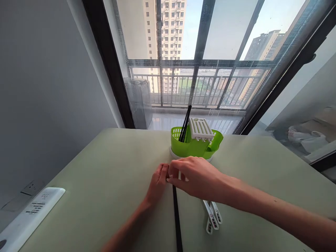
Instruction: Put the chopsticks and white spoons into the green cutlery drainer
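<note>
My left hand [158, 180] rests on the table with its fingers bent together at the tips of my right hand. Reaching across from the right, my right hand [193, 176] has thumb and forefinger pinched beside the left fingertips. Whatever lies in the fingers of either hand is hidden. A long black strip [176, 213], like a chopstick, runs from under the hands towards me; whether it is held I cannot tell. Several white utensil handles [212, 215] with printed marks lie crossed under my right forearm, their far ends hidden.
Just beyond the hands stands a green utensil basket [193, 149] with black chopsticks [186, 124] upright in it and a white slotted rack [201, 128] on top. A long white object [34, 213] lies at the pale table's [105, 171] left edge. Windows rise behind.
</note>
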### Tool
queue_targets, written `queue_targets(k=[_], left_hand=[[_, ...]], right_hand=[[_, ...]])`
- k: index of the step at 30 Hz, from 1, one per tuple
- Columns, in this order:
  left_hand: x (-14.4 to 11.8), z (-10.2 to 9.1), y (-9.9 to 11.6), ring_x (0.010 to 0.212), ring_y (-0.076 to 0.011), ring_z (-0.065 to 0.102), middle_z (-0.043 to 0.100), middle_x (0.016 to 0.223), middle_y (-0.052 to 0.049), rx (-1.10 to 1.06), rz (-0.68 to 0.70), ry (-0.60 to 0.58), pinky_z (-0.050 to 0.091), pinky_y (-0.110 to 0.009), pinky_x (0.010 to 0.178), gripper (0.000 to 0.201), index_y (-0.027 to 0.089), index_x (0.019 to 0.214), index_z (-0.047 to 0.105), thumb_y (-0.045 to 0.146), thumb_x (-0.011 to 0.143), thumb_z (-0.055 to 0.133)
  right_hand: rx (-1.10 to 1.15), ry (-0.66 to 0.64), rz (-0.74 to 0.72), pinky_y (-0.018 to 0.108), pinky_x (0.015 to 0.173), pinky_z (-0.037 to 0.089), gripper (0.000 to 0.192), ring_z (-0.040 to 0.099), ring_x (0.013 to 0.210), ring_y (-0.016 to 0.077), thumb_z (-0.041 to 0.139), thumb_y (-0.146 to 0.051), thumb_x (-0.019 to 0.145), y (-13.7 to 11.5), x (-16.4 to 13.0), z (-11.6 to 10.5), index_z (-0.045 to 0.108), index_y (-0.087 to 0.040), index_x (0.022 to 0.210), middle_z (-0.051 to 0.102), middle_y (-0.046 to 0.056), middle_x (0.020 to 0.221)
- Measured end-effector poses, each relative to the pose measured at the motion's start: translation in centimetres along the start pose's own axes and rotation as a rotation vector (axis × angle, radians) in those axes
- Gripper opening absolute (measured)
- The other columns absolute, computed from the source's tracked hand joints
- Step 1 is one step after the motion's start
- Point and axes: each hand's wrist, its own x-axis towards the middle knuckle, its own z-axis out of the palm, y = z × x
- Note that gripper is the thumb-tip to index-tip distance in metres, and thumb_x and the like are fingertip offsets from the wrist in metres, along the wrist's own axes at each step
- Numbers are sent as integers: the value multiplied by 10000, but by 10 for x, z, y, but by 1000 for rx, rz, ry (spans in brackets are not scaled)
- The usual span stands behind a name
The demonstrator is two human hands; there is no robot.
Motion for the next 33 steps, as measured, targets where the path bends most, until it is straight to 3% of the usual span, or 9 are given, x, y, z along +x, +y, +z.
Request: queue_targets(k=[2, 5, 11, 17, 25, 28, 33], left_hand=[[0, 2, 1, 649, -148, 529, 589, 706, 12, -48, 31, -23, 479, -286, 670, 438, 207, 797, 592, 588, 989, 493], [0, 4, 2, 607, -137, 479, 544, 684, 25, -101, 53, -9, 440, -279, 639, 459, 215, 790, 559, 632, 968, 489], [1, 4, 1, 605, -133, 446, 510, 694, 27, -141, 54, 82, 414, -265, 612, 425, 221, 768, 519, 583, 982, 458], [1, 5, -2, 609, -146, 479, 542, 716, 12, -156, 39, 103, 431, -278, 617, 396, 227, 788, 531, 568, 977, 462], [1, 6, -12, 661, -165, 530, 564, 727, 6, -144, 53, 91, 447, -292, 657, 407, 233, 785, 538, 586, 978, 478], [2, 7, -13, 635, -157, 508, 552, 711, 14, -152, 63, 79, 437, -287, 633, 417, 230, 790, 538, 596, 979, 474], [2, 7, -11, 591, -143, 472, 520, 679, 23, -178, 70, 79, 415, -273, 589, 436, 227, 776, 523, 601, 985, 447]], right_hand=[[-257, -61, 68, 294, 656, 428, 218, 741, 776, 229, 552, -294, 992, 9, 2, 16, 727, -225, 883, 774, 54, 842], [-410, -177, 154, 316, 647, 439, 280, 764, 819, 300, 536, -328, 1005, 19, 5, 40, 755, -202, 883, 782, 122, 872], [-426, -236, 241, 350, 721, 504, 402, 768, 917, 351, 563, -455, 1010, 18, 13, 76, 793, -137, 925, 789, 198, 952], [-423, -237, 243, 323, 675, 498, 278, 774, 922, 331, 521, -183, 975, 10, 27, 95, 794, -142, 937, 790, 194, 1019], [-393, -187, 274, 319, 747, 512, 305, 759, 1011, 319, 470, -188, 988, 9, 40, 95, 757, -135, 1075, 781, 192, 1109], [-379, -193, 294, 311, 735, 506, 284, 767, 977, 303, 482, -199, 993, 11, 40, 91, 757, -144, 1035, 789, 183, 1074], [-366, -102, 307, 302, 673, 474, 350, 767, 913, 287, 423, -328, 1050, 20, 38, 59, 723, -157, 992, 786, 167, 1021]])
